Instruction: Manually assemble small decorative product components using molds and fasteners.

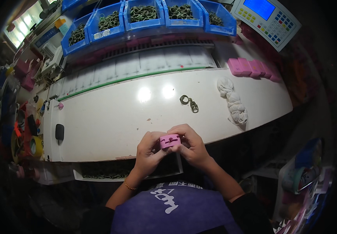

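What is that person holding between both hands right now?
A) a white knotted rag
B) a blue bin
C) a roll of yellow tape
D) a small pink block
D: both the left hand and the right hand pinch a small pink block at the table's near edge, while the white rag lies untouched farther right.
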Demonstrator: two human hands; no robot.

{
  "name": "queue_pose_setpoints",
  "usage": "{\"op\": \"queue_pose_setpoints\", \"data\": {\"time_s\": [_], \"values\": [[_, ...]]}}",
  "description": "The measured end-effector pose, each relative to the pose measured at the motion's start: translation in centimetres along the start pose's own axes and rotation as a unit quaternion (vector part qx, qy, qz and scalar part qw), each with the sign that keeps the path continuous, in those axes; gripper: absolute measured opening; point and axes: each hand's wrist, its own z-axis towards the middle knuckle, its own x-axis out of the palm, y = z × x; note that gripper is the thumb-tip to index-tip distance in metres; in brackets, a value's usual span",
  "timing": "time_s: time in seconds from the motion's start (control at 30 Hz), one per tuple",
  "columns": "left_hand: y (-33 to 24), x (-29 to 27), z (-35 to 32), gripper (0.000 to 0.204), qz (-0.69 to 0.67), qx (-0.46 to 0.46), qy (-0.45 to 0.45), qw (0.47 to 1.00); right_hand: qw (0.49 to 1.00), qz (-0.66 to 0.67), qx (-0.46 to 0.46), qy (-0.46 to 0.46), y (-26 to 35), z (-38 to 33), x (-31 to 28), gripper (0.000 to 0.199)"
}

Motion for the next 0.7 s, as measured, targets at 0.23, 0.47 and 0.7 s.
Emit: {"op": "queue_pose_setpoints", "data": {"time_s": [0.23, 0.47, 0.7], "values": [[-1.2, -0.5, 0.4, 0.030, -0.099, -0.009, 0.042, 0.994, 0.997, 0.010, 0.061, 0.035, 0.4, -0.5, -1.8, 0.032], [-1.6, -0.6, 0.2, 0.029, -0.054, 0.038, 0.011, 0.998, 0.997, -0.080, -0.015, -0.008, 0.1, -0.6, -0.9, 0.029], [-1.7, -1.1, 0.5, 0.037, 0.177, 0.169, -0.055, 0.968, 0.993, -0.113, -0.011, -0.037, 2.3, -0.9, -0.2, 0.030]]}}
